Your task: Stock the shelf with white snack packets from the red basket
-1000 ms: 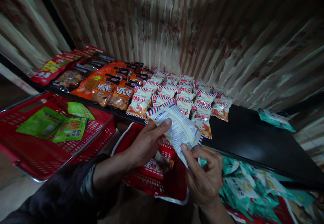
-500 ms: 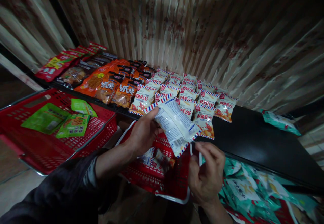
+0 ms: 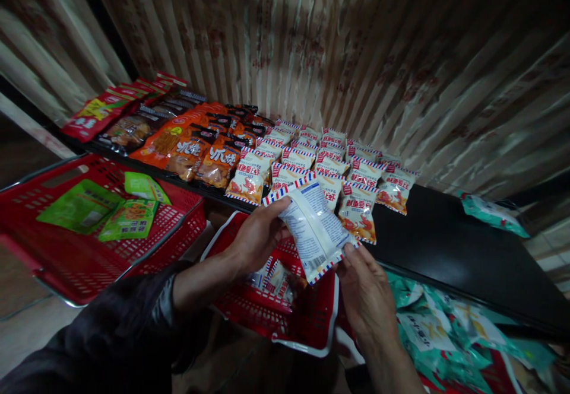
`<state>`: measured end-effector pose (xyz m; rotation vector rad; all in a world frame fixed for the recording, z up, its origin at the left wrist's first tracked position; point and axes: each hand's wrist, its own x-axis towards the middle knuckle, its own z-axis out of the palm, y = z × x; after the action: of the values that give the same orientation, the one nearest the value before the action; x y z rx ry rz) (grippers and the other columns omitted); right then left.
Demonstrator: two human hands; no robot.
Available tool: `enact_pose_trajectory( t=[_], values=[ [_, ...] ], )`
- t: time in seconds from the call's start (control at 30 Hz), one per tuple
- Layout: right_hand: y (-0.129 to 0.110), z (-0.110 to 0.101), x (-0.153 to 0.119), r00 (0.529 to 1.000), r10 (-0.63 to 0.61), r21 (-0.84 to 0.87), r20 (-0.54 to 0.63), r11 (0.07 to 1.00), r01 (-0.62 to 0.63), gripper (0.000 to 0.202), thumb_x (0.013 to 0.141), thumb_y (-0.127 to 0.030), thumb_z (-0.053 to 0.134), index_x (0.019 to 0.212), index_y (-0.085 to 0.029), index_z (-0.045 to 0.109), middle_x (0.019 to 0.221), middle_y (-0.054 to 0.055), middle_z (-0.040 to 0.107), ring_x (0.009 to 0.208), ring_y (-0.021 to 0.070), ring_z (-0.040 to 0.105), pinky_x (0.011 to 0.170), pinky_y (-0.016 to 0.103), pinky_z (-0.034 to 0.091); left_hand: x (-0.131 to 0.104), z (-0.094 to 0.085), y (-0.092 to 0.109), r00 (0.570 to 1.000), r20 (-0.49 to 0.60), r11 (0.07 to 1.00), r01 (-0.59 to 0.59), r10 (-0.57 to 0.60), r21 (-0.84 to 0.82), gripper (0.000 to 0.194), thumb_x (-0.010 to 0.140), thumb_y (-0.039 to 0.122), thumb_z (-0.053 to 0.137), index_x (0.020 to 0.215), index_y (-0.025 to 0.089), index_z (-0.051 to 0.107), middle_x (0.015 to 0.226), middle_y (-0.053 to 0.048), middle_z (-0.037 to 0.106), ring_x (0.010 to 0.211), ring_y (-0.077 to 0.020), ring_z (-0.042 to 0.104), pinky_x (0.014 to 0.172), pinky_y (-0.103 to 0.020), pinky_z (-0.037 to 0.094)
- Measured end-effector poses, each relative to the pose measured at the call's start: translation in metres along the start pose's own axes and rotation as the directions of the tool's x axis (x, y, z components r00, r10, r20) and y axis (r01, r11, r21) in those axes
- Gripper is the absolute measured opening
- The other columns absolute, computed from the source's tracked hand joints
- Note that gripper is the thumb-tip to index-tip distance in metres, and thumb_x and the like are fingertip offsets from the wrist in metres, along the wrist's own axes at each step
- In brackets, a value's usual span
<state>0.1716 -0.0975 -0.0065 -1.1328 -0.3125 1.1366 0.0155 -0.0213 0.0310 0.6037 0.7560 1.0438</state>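
A white snack bag (image 3: 312, 222) with red-and-blue striped ends is held in the air, its printed back and barcode facing me. My left hand (image 3: 260, 234) grips its upper left end, thumb on top. At the lower right corner, my right hand (image 3: 367, 281) pinches the bag between thumb and fingers. Below the bag is a red basket (image 3: 307, 331) with a white rim, holding a few similar bags (image 3: 278, 281). Just behind, rows of matching white bags (image 3: 358, 210) stand on a black shelf (image 3: 445, 245), fronts outward.
Orange snack bags (image 3: 187, 153) and red packets (image 3: 95, 115) fill the shelf's left side. Another red basket (image 3: 178, 228) at left holds green packets (image 3: 80, 207). Teal bags (image 3: 427, 331) lie heaped at lower right, and one teal bag (image 3: 492, 215) rests on the shelf. A corrugated sheet (image 3: 312, 44) rises behind.
My right hand has moved up to the bag and closed on its lower right corner. The bag has shifted slightly right and down, still in my left hand.
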Motion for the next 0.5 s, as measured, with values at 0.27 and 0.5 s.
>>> enact_pose_trajectory(
  t=[0.27, 0.5],
  values=[
    [-0.013, -0.003, 0.005, 0.998, -0.018, 0.014, -0.052, 1.0, 0.019, 0.029, 0.054, -0.029, 0.089, 0.074, -0.02, 0.07, 0.074, -0.003, 0.073, 0.056, 0.0098, 0.062, 0.047, 0.019, 0.048, 0.002, -0.007, 0.014, 0.992, 0.121, 0.986, -0.049, 0.029, 0.161, 0.025, 0.065, 0.032, 0.083, 0.077, 0.014, 0.073, 0.078, -0.005, 0.072, 0.072, -0.0148, 0.063, 0.074, -0.027, 0.05],
    [-0.007, -0.004, 0.002, 0.998, -0.06, -0.043, -0.027, 0.997, 0.059, 0.027, 0.053, -0.032, 0.09, 0.069, -0.02, 0.071, 0.063, -0.004, 0.07, 0.047, 0.0076, 0.055, 0.048, 0.02, 0.048, 0.009, -0.013, 0.022, 0.991, 0.091, 0.951, -0.117, 0.095, 0.286, 0.025, 0.061, 0.034, 0.085, 0.077, 0.017, 0.075, 0.076, -0.002, 0.073, 0.068, -0.0149, 0.062, 0.066, -0.025, 0.047]
  ],
)
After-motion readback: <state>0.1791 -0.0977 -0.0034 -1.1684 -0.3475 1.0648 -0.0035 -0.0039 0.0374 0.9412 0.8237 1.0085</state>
